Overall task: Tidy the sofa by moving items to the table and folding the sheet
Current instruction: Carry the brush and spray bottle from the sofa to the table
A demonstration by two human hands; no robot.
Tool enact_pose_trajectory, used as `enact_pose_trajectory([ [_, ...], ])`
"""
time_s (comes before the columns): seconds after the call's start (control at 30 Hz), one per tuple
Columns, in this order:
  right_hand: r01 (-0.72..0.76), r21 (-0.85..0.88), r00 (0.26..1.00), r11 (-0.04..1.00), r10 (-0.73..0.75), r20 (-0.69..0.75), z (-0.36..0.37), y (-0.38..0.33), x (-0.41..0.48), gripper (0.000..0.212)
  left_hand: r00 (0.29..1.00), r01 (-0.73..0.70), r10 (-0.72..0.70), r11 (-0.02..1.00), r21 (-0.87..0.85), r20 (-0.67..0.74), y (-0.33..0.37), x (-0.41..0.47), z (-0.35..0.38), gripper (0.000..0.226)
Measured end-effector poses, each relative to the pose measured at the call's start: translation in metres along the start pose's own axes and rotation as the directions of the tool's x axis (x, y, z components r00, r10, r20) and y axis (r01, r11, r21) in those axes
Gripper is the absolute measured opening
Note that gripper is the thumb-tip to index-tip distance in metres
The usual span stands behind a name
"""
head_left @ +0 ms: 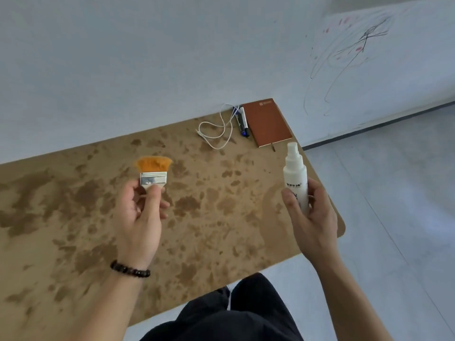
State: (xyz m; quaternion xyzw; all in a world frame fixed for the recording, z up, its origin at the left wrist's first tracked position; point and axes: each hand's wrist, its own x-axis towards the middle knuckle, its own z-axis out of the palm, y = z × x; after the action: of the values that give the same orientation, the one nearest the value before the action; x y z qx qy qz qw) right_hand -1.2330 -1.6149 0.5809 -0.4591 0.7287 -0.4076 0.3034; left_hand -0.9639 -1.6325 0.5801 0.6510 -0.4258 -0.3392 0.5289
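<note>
Head view: held a brush [153,172] in the left hand [140,212], fingers closed round its handle, orange bristles up, metal ferrule just above the thumb. Wore a dark bead bracelet [130,269] on that wrist. Gripped a white spray bottle [295,175] upright in the right hand [311,217], fingers wrapped round its lower half, nozzle on top. Kept both hands raised over the table [73,217], a mottled brown top with a rounded near-right corner. Lay at the far right corner, against the wall [147,57]: a brown notebook [267,121], pens [242,121] just beside its left edge, and a looped white cable [216,131] left of the pens. Showed scribbles [352,55] on the wall at right. Stood close to the table's near edge in dark trousers [241,313], on a pale floor [394,193]. No sofa or sheet in view.
</note>
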Motion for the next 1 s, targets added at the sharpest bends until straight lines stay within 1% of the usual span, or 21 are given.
enact_pose_trajectory([
  [0.07, 0.008, -0.001, 1.0, 1.0, -0.008, 0.027, 0.014, -0.005, 0.04, 0.031, 1.0, 0.001, -0.001, 1.0, 0.001, -0.001, 0.002, 0.037, 0.025, 0.008],
  [0.13, 0.02, -0.002, 0.998, 1.0, -0.019, 0.063, 0.032, -0.006, 0.081, 0.031, 1.0, 0.02, -0.02, 1.0, -0.011, -0.008, -0.002, 0.07, 0.052, 0.012],
  [0.17, 0.028, -0.007, 0.996, 1.0, -0.027, 0.082, 0.043, -0.006, 0.103, 0.031, 1.0, 0.027, -0.027, 0.999, -0.022, -0.015, -0.008, 0.085, 0.065, 0.01],
  [0.23, 0.041, -0.019, 0.992, 0.999, -0.038, 0.121, 0.065, -0.005, 0.145, 0.032, 0.998, 0.064, -0.065, 0.998, -0.025, -0.021, -0.018, 0.115, 0.093, 0.007],
  [0.3, 0.065, -0.026, 0.986, 0.998, -0.06, 0.157, 0.088, -0.006, 0.188, 0.032, 0.992, 0.117, -0.119, 0.993, -0.025, -0.046, -0.029, 0.143, 0.121, 0.01],
  [0.43, 0.113, -0.021, 0.978, 0.993, -0.107, 0.176, 0.138, -0.008, 0.275, 0.042, 0.975, 0.198, -0.193, 0.979, 0.042, -0.108, -0.053, 0.201, 0.17, 0.013],
  [0.57, 0.102, -0.025, 0.962, 0.994, -0.092, 0.256, 0.188, 0.0, 0.343, 0.045, 0.977, 0.201, -0.186, 0.967, 0.157, -0.102, -0.079, 0.255, 0.205, 0.013],
  [0.67, 0.12, -0.07, 0.937, 0.99, -0.089, 0.338, 0.219, 0.015, 0.375, 0.041, 0.954, 0.3, -0.29, 0.926, 0.231, -0.073, -0.107, 0.289, 0.224, 0.017],
  [0.77, 0.176, -0.182, 0.887, 0.967, -0.076, 0.455, 0.242, 0.037, 0.389, 0.04, 0.897, 0.431, -0.441, 0.874, 0.225, -0.006, -0.137, 0.305, 0.242, 0.018],
  [0.83, 0.216, -0.244, 0.861, 0.945, -0.066, 0.505, 0.251, 0.052, 0.39, 0.037, 0.857, 0.503, -0.515, 0.841, 0.199, 0.011, -0.149, 0.308, 0.256, 0.017],
  [0.9, 0.236, -0.258, 0.855, 0.937, -0.074, 0.513, 0.254, 0.061, 0.388, 0.036, 0.839, 0.529, -0.544, 0.816, 0.232, 0.001, -0.16, 0.309, 0.268, 0.022],
  [1.0, 0.273, -0.275, 0.853, 0.922, -0.099, 0.513, 0.257, 0.065, 0.388, 0.035, 0.855, 0.477, -0.518, 0.776, 0.413, -0.013, -0.178, 0.311, 0.279, 0.021],
])
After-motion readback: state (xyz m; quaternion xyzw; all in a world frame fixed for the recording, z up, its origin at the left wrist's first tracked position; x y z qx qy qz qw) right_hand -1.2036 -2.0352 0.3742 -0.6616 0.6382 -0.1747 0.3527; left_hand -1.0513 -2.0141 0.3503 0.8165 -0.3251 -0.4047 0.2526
